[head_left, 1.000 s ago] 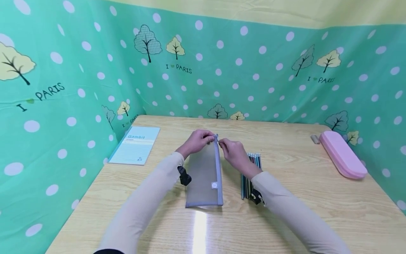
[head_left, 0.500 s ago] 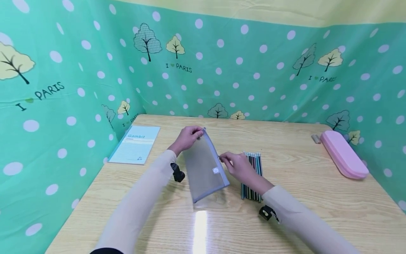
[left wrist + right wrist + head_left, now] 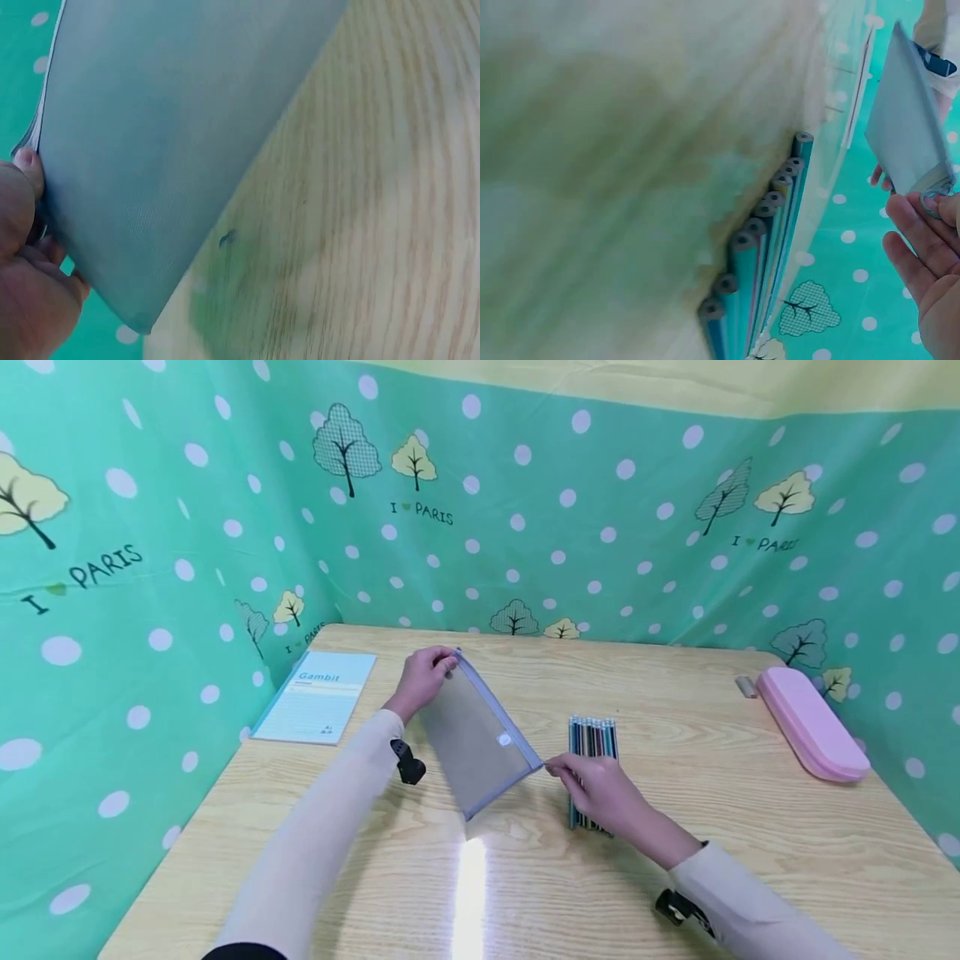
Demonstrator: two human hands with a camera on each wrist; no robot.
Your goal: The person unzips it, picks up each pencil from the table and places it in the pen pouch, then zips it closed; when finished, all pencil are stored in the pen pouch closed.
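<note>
A grey see-through zip pouch (image 3: 468, 735) with a blue-grey border hangs tilted above the table. My left hand (image 3: 422, 681) pinches its far upper corner; the left wrist view shows the thumb (image 3: 28, 166) on the pouch's edge. At the opposite end of the zipper edge, my right hand (image 3: 603, 789) pinches the small ring-like zipper pull (image 3: 931, 201) between thumb and forefinger. Its other fingers extend loosely. Below that hand, a row of pencils (image 3: 592, 739) lies side by side on the table, partly hidden by the hand.
On the wooden table (image 3: 660, 693), a notebook (image 3: 318, 693) lies at the left. A pink pencil case (image 3: 812, 724) and a small eraser-like block (image 3: 746, 687) are at the right. A green dotted cloth (image 3: 517, 543) hangs behind and to the left.
My right hand has drawn along the zipper edge toward me and to the right, down to the near corner. My left hand has shifted left and away, and the pouch has swung diagonal.
</note>
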